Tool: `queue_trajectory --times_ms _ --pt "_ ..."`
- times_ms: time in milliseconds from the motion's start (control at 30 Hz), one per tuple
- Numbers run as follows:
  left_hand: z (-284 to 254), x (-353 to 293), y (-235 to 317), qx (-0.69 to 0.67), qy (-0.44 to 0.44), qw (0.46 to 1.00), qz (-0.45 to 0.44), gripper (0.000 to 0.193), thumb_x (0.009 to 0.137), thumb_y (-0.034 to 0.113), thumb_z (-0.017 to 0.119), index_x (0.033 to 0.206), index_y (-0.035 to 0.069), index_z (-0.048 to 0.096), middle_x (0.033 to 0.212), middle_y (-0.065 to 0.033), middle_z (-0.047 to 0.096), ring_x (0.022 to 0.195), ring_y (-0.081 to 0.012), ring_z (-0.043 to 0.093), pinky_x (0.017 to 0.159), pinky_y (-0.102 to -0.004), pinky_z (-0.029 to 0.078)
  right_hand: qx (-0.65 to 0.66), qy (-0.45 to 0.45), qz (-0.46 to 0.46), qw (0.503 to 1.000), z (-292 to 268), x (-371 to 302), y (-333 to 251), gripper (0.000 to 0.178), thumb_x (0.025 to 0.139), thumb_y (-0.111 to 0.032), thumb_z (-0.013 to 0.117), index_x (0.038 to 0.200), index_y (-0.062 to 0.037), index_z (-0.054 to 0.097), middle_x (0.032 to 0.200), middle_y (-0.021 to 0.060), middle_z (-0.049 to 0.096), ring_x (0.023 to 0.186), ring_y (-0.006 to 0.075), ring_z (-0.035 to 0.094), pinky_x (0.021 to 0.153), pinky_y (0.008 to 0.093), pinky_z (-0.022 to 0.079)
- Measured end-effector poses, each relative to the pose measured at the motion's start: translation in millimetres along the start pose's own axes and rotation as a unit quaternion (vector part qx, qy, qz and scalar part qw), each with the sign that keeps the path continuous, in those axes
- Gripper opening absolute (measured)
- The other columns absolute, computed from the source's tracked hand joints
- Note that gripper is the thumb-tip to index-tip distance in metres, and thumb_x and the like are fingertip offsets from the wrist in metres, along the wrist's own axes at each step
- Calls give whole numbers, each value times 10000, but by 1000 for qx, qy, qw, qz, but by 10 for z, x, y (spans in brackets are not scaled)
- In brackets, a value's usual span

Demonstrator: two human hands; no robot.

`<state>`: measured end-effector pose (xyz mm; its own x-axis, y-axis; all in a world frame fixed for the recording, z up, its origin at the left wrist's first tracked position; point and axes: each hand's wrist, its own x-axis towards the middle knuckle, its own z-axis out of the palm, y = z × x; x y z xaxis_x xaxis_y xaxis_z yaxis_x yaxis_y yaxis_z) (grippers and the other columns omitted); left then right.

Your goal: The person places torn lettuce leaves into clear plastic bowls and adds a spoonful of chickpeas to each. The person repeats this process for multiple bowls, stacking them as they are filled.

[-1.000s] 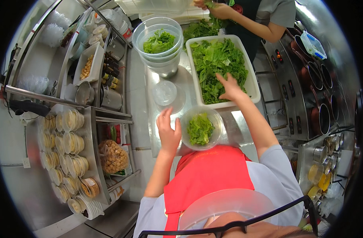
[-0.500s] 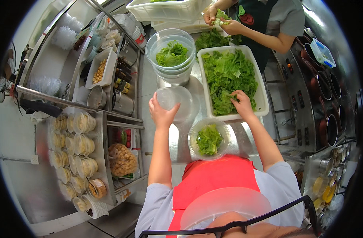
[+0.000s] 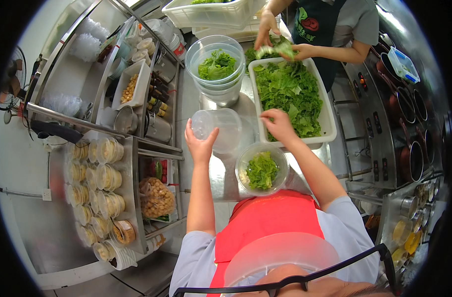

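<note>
My left hand (image 3: 201, 143) is wrapped round the near-left side of a clear plastic bowl stack (image 3: 225, 129), now tipped on its side above the metal table. My right hand (image 3: 280, 126) hovers over the near-left corner of a white tub (image 3: 327, 123) heaped with torn green lettuce (image 3: 290, 94). Its fingers are curled together, with no leaf showing in them. Close to my red apron stands a clear round bowl (image 3: 287, 173) holding lettuce (image 3: 262, 171) and some pale bits at its left side.
Nested clear bowls with lettuce (image 3: 217, 65) stand at the far left of the table (image 3: 216, 183). Across from me, a co-worker's hands (image 3: 305, 52) handle lettuce. Shelving (image 3: 132, 141) with lidded tubs is on the left; pans (image 3: 409, 158) line the right.
The bowl stack has tipped over in my left hand. My right hand has moved left off the lettuce to the tub's corner. The co-worker's hands have moved closer to the tub.
</note>
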<state>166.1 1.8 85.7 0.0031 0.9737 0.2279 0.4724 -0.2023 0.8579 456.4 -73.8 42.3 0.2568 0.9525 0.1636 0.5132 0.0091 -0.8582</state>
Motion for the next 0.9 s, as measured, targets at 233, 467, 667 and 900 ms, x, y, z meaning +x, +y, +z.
queue_trajectory --times_ms 233,467,667,900 --pt "30 -5 -101 -39 7 999 9 1031 778 320 932 1576 -4 365 1544 -218 453 1412 -323 471 1172 -427 384 358 -148 262 884 626 382 -197 336 965 -121 717 1253 41 654 982 91 720 749 129 587 600 282 464" --pt "-41 -42 -137 -101 17 994 -34 1068 756 347 948 1573 -13 362 1556 -227 433 1414 -351 465 1174 -455 388 476 -172 338 793 778 452 -13 185 975 -17 677 1153 33 669 936 89 693 638 102 479 524 255 391" --pt "-34 -34 -121 -68 6 997 -28 1056 749 330 951 1571 1 374 1538 -222 460 1397 -350 486 1167 -454 400 414 -149 386 811 897 480 34 176 939 -38 731 1088 41 680 895 92 678 588 140 481 489 288 402" --pt "-71 -23 -29 55 14 997 43 1050 713 351 962 1553 40 415 1520 -226 473 1384 -374 499 1164 -473 409 -119 -254 226 933 865 544 -157 334 867 30 699 1197 21 650 869 160 693 663 237 657 546 413 526"
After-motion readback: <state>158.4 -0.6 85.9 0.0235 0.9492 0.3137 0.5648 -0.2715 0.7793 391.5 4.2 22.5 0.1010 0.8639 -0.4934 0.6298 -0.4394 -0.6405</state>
